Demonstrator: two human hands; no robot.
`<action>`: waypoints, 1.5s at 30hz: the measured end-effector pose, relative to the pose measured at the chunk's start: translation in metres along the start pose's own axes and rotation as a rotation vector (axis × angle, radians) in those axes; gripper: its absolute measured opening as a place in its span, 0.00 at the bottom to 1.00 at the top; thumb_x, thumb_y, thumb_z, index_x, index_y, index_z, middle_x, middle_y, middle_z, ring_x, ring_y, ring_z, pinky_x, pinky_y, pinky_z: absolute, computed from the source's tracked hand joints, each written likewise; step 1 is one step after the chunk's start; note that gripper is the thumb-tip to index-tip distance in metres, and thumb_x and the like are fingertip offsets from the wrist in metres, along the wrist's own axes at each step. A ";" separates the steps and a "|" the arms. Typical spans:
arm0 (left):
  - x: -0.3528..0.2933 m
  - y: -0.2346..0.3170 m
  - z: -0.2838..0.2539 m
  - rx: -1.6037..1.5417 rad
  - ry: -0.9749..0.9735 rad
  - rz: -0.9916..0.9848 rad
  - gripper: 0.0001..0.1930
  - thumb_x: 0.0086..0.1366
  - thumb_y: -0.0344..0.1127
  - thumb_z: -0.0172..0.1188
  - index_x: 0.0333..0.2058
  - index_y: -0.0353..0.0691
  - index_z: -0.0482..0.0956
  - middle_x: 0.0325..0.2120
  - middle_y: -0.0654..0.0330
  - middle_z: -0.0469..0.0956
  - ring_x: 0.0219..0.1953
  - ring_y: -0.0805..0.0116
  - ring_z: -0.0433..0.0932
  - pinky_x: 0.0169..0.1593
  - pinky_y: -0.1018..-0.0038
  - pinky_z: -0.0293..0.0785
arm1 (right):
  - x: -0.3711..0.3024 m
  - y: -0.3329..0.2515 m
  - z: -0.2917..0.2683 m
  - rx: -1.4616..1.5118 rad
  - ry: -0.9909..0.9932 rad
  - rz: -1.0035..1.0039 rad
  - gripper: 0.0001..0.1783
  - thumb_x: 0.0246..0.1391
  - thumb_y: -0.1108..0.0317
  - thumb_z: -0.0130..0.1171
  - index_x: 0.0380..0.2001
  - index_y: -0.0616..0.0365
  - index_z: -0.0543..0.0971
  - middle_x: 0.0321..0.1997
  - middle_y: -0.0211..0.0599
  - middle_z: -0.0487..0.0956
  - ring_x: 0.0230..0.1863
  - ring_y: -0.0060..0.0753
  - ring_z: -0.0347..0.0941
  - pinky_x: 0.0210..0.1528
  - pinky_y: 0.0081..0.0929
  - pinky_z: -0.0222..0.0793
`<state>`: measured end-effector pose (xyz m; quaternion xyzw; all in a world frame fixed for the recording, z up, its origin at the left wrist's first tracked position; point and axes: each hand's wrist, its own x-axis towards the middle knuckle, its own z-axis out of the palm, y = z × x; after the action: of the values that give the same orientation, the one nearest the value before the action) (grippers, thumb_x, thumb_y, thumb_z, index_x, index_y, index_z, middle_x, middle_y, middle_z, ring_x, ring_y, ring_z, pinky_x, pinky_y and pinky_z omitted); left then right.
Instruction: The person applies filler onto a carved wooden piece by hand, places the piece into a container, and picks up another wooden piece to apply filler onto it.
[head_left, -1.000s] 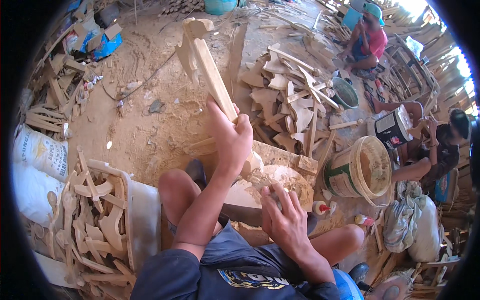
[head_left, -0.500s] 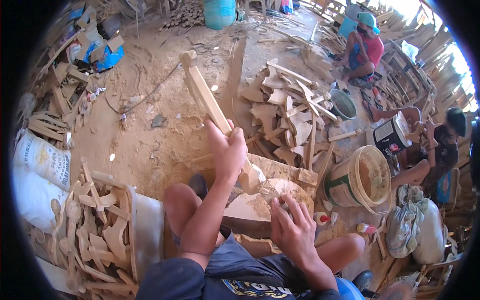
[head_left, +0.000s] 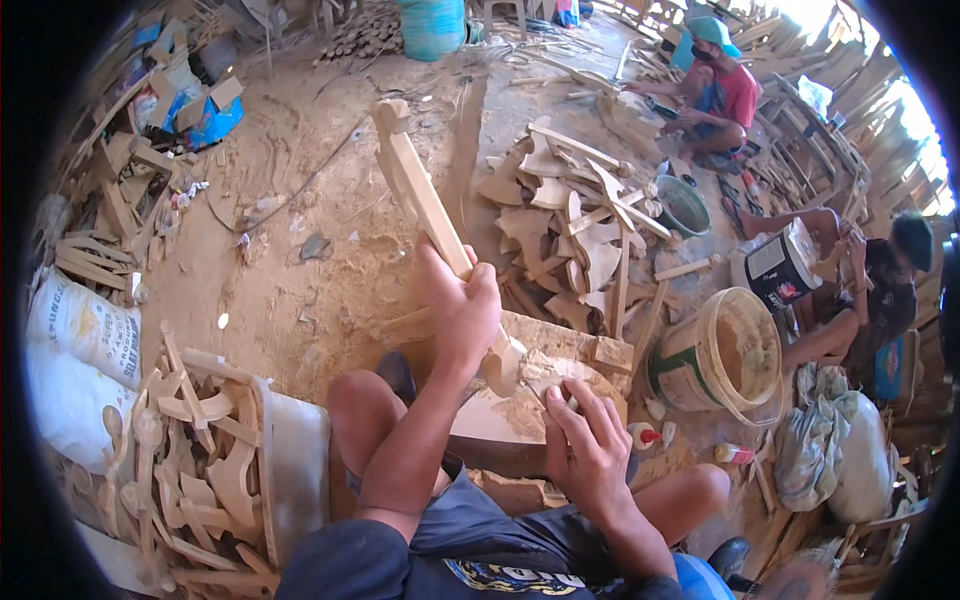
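Wooden piece: the long bar (head_left: 428,190) slanted up and away from the person, its stepped upper end over bare floor, its lower end at the left part of the tabletop (head_left: 480,412); could not tell whether that end touched the surface.
Left hand: grip (head_left: 463,310) closed around the bar below its middle, thumb along the near side; forearm rose past the bent left knee.
Right hand: fingers bent over the tabletop's right part, this grip (head_left: 592,445) just beside some pale crumbly matter (head_left: 545,370); could not tell whether it was pinching anything.
Tabletop edges: near edge curved, dark-sided, above the lap; a plank (head_left: 560,335) ran along the far side, with a small block (head_left: 612,352) at its right end.
Right side, tight: a red-tipped bottle (head_left: 643,435) stood near the edge; a big bucket (head_left: 690,355) crowded in beyond it, its rim tipped toward the right.
Left side, roomier: dusty floor (head_left: 280,280) stretched wide out past the bar, a dark cable (head_left: 290,200) curving across; a crate (head_left: 300,450) full of cut wood stood near the left knee.
Far side: a heap of shaped wood parts (head_left: 570,220) lay beyond the plank, right of the bar.
Farther right: two people sat, well apart from the bar.
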<state>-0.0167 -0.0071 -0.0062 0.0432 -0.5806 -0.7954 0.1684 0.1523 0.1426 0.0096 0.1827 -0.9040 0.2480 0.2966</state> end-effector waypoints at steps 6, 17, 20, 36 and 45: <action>0.002 -0.008 -0.003 0.143 -0.027 0.155 0.27 0.66 0.17 0.49 0.63 0.39 0.58 0.47 0.57 0.65 0.33 0.77 0.70 0.27 0.79 0.73 | -0.007 -0.006 0.003 -0.079 -0.120 -0.018 0.24 0.52 0.77 0.71 0.54 0.58 0.85 0.56 0.46 0.83 0.42 0.43 0.82 0.41 0.36 0.81; 0.006 0.000 -0.011 0.223 0.014 0.281 0.36 0.66 0.17 0.50 0.72 0.34 0.53 0.52 0.49 0.65 0.50 0.66 0.72 0.44 0.75 0.80 | -0.003 -0.012 0.001 -0.093 -0.153 -0.019 0.23 0.52 0.76 0.70 0.54 0.57 0.85 0.55 0.43 0.82 0.41 0.41 0.82 0.39 0.35 0.82; 0.005 0.006 -0.010 0.172 -0.011 0.151 0.36 0.66 0.17 0.51 0.72 0.34 0.53 0.53 0.48 0.66 0.53 0.64 0.72 0.49 0.73 0.81 | -0.006 -0.010 0.008 -0.112 -0.130 -0.043 0.23 0.52 0.76 0.71 0.54 0.57 0.85 0.55 0.42 0.82 0.41 0.41 0.82 0.38 0.35 0.82; 0.005 0.011 -0.006 0.248 0.042 0.275 0.33 0.64 0.17 0.51 0.69 0.31 0.57 0.48 0.50 0.67 0.51 0.64 0.72 0.55 0.68 0.77 | 0.001 -0.003 0.000 0.051 -0.129 -0.043 0.20 0.59 0.75 0.68 0.55 0.59 0.83 0.48 0.48 0.87 0.36 0.43 0.86 0.39 0.35 0.84; 0.005 0.005 -0.006 0.201 0.013 0.234 0.33 0.65 0.17 0.50 0.69 0.32 0.56 0.47 0.52 0.68 0.46 0.67 0.72 0.45 0.73 0.79 | 0.017 -0.008 -0.012 0.929 -0.430 0.887 0.16 0.79 0.64 0.50 0.50 0.66 0.81 0.29 0.34 0.85 0.22 0.19 0.77 0.22 0.22 0.73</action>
<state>-0.0186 -0.0155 -0.0027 -0.0028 -0.6574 -0.7077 0.2587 0.1490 0.1399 0.0314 -0.0519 -0.7318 0.6672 -0.1291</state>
